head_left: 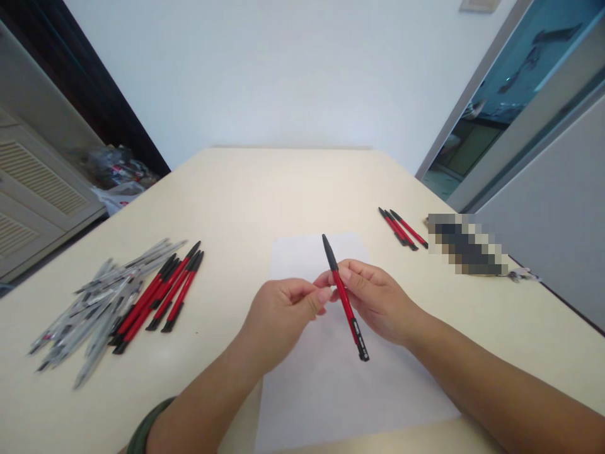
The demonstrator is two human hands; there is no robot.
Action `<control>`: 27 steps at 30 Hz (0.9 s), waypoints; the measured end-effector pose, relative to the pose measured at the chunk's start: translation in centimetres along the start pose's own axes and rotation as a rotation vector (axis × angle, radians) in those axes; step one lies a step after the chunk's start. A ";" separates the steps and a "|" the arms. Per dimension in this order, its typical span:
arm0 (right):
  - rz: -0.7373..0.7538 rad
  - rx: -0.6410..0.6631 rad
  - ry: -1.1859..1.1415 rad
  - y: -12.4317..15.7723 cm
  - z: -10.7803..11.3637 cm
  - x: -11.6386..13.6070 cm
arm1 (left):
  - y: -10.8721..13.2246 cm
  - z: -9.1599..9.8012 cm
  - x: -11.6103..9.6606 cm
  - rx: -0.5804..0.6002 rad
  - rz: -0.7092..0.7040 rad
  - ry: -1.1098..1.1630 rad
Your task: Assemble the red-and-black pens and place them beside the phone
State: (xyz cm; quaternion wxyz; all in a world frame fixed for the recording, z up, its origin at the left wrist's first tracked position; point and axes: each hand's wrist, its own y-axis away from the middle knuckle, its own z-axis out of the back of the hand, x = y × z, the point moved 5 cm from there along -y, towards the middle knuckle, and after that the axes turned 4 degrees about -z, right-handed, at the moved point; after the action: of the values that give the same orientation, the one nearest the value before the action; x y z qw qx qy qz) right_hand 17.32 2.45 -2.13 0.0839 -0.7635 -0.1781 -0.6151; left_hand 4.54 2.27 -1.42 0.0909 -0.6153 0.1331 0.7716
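Observation:
A red pen (344,296) with black ends slants over a white sheet of paper (331,391), its tapered black end pointing away from me. My right hand (375,293) is closed on the pen's barrel, thumb on the near side. Just left of the pen is my left hand (283,321), its thumb and fingers pinched together close to the right fingertips. Whatever lies between those left fingers, if anything, is hidden.
Several more red and black pens (177,296) lie at left, beside a pile of thin clear and grey pieces (94,309). A few red pens (401,228) rest at right, near a pixelated dark object (466,244). A wall (293,75) stands behind the table (283,189).

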 end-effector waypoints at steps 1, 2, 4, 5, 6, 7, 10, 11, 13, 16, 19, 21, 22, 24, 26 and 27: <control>-0.021 0.027 -0.027 0.1 -0.1 0.0 | -0.1 0.6 0.0 -0.077 -0.021 0.043; -0.051 0.068 -0.060 0.1 -0.3 0.0 | -0.2 1.1 0.0 -0.136 -0.049 0.122; -0.146 0.191 -0.146 0.5 -1.1 -0.2 | -0.5 1.4 -0.1 -0.145 -0.116 0.343; -0.200 0.254 -0.190 0.8 -1.6 -0.3 | -0.6 1.2 -0.1 -0.098 -0.139 0.455; -0.250 0.302 -0.229 1.1 -2.0 -0.3 | -0.6 0.9 -0.2 -0.040 -0.153 0.549; -0.296 0.336 -0.260 1.3 -2.3 -0.4 | -0.7 0.5 -0.1 0.021 -0.158 0.622; -0.382 0.398 -0.337 1.9 -2.9 -0.4 | -0.6 -0.1 -0.2 0.134 -0.184 0.741; -0.396 0.407 -0.361 1.9 -2.9 -0.4 | -0.6 -0.1 -0.2 0.156 -0.199 0.759; -0.408 0.419 -0.400 1.9 -2.9 -0.4 | -0.5 -0.2 -0.4 0.201 -0.230 0.790; -0.432 0.449 -0.429 1.9 -2.8 -0.5 | -0.4 -0.3 -0.6 0.250 -0.242 0.808; -0.471 0.484 -0.430 2.0 -3.0 -0.7 | -0.4 -0.3 -0.4 0.221 -0.232 0.811; -0.486 0.499 -0.402 2.1 -3.0 -0.7 | -0.4 -0.3 -0.2 0.171 -0.229 0.799; -0.480 0.500 -0.379 2.1 -3.0 -0.7 | -0.4 -0.3 -0.1 0.150 -0.228 0.785; -0.447 0.478 -0.328 2.0 -2.9 -0.7 | -0.4 -0.3 0.0 0.115 -0.230 0.756; -0.397 0.422 -0.257 1.7 -2.7 -0.6 | -0.5 -0.2 0.0 0.071 -0.235 0.732; -0.375 0.389 -0.214 1.5 -2.6 -0.6 | -0.5 -0.1 -0.1 0.045 -0.239 0.719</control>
State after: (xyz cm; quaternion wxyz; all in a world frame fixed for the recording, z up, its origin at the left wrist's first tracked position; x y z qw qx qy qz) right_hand 15.39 0.03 -1.99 0.0944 -0.7473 -0.4385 -0.4902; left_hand 4.84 2.70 -1.43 0.1412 -0.8557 0.1009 0.4874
